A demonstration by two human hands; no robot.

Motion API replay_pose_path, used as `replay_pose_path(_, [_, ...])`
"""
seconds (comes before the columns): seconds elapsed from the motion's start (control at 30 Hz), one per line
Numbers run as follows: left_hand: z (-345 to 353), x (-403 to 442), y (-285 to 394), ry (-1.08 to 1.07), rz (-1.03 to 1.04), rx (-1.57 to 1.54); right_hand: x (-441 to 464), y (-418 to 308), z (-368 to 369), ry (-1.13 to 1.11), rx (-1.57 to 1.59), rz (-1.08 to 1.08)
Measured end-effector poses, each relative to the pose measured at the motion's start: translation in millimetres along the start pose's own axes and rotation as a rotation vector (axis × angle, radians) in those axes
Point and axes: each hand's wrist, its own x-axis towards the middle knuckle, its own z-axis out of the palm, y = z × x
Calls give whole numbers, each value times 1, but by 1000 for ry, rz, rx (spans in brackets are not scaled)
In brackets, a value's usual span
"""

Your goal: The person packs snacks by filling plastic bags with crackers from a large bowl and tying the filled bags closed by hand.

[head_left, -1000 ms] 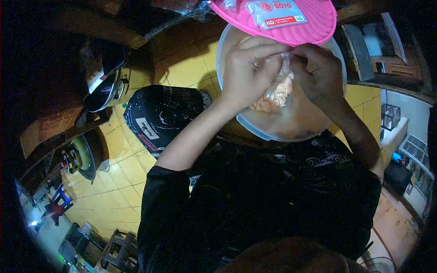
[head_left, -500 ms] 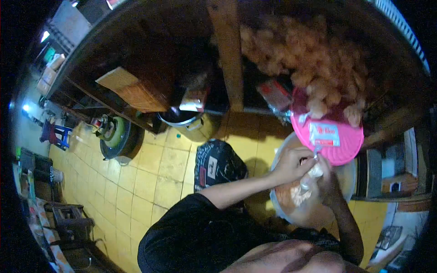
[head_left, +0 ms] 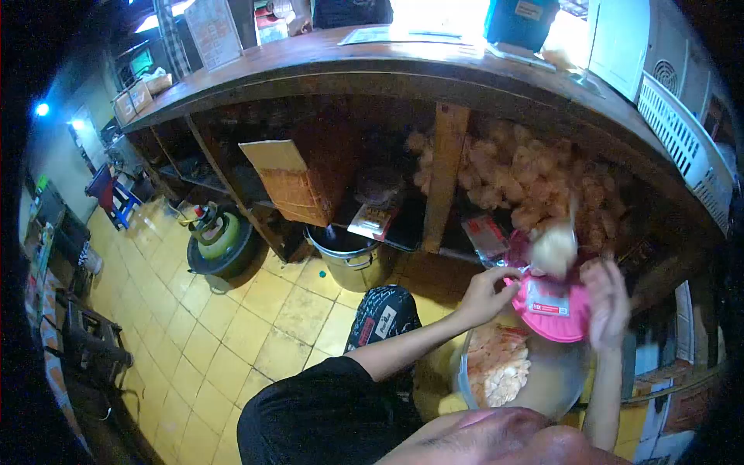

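My left hand (head_left: 487, 298) is closed, with thumb and fingertips pinched at the left rim of a round pink plastic tray (head_left: 570, 325). A packet with a red-and-white label (head_left: 549, 304) lies on the tray. On the tray's right side my right hand (head_left: 607, 302) is open, its fingers stretched out. Between the hands and the shelf, a pale filled plastic bag (head_left: 554, 252) is smeared by motion, apart from my right hand. Under the tray stands a large clear tub (head_left: 465, 368) holding reddish-brown food and whitish pieces (head_left: 505, 380).
A heap of filled bags (head_left: 535, 174) fills the shelf under the wooden counter (head_left: 372, 66). A wooden post (head_left: 446, 178) divides the shelf. Left of it are a cardboard box (head_left: 288, 182), a metal pot (head_left: 353, 263) and a green gas cylinder (head_left: 219, 235). My patterned knee (head_left: 380, 318) is beside the tub.
My hands have come apart from the small bag they held together over the tub. My left hand now meets the tray rim, and a bag is blurred near the heap. The view has tilted up.
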Motion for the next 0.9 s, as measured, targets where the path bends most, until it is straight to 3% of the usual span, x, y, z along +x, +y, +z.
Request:
replay_pose_path(0.03, [-2,1,0,46,53,21,5,-7,-3,173,72,-155])
replay_pose_path(0.1, [-4,2,3,31,12,1,7,3,-13,117,-532,-215])
replay_pose_path(0.17, [-8,5,5,-27,4,83,3,38,-19,-66,-875,-184])
replay_pose_path(0.23, [-9,4,-3,-65,22,119,-19,59,8,-105,-918,-58])
replay_pose_path(0.33, [-11,2,-1,-112,28,155,-30,69,22,-249,-1031,-145])
replay_pose_path(0.4, [-11,-2,0,-111,26,153,-30,76,21,-331,-1311,-351])
replay_pose_path(0.53, [-13,-1,0,-139,35,137,-20,78,31,-277,-1510,-512])
replay_pose_path(0.6, [-11,-1,-4,-162,60,179,-11,78,41,-192,-1671,-283])
replay_pose_path(0.63, [-13,-1,-2,-165,57,179,-6,82,42,-190,-1669,-280])
replay_pose_path(0.7, [-16,0,3,-220,110,162,6,97,35,-179,-1783,22])
replay_pose_path(0.73, [-20,-1,9,-220,112,163,8,104,27,-224,-1841,-100])
replay_pose_path(0.83, [-36,-6,17,-290,266,220,21,118,15,-239,-1942,-27])
replay_pose_path(0.9, [-43,-13,38,-316,114,189,12,108,24,-224,-1990,-54])
